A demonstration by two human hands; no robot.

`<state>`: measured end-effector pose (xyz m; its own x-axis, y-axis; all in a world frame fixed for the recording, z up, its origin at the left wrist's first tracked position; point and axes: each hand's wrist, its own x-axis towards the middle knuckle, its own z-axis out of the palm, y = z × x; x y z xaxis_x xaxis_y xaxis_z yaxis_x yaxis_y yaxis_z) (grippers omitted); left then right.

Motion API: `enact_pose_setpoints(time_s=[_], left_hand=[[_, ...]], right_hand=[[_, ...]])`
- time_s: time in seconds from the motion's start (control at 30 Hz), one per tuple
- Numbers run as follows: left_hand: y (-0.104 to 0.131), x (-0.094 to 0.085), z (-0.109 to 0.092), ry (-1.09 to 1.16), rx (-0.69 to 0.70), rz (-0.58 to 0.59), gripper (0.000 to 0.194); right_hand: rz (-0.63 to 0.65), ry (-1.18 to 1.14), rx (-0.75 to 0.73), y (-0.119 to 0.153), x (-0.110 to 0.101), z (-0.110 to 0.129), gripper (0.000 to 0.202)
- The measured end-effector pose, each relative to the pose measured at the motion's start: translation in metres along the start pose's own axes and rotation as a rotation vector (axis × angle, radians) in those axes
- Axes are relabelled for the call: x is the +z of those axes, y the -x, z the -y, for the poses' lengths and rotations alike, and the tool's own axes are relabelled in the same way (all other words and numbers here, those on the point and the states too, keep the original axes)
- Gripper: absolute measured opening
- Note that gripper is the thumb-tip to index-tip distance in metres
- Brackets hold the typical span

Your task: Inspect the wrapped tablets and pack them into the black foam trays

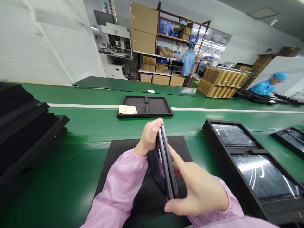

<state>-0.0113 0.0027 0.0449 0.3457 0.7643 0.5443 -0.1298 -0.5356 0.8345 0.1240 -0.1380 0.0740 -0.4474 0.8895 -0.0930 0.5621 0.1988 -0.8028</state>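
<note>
Above a black mat [118,161], two thin, dark, tablet-like panels [166,158] stand nearly edge-on to me, one against the other. The left one shows a glossy dark face with a small white label. My left hand [150,135] is closed around their upper far end, the thumb over the top edge. At the near right side, my right hand [199,186] grips the panels, with its thumb by the lower corner and its other fingers partly hidden behind them. Whether the two panels are joined cannot be seen.
Across the green bench, a black foam tray [154,113] holds a pale yellow dotted sheet [127,109]. Black trays [30,126] are stacked at left. On the right, another foam tray [228,148] carries film-covered panels [266,174]. Two co-workers in blue are farther back.
</note>
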Motion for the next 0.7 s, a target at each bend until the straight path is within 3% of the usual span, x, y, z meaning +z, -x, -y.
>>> enact_pose_setpoints(time_s=[0.37,0.57,0.7], left_hand=[[0.0,0.0,-0.002,-0.016,-0.01,0.016,0.039],[0.001,0.001,-0.002,-0.011,0.011,0.026,0.038],[0.002,0.001,-0.003,-0.021,0.016,0.032,0.038]], right_hand=[[0.019,0.0,0.01,0.002,-0.004,0.001,0.12],[0.005,-0.02,-0.08,0.002,-0.004,-0.012,0.124],[0.017,-0.062,-0.167,0.004,-0.005,-0.021,0.116]])
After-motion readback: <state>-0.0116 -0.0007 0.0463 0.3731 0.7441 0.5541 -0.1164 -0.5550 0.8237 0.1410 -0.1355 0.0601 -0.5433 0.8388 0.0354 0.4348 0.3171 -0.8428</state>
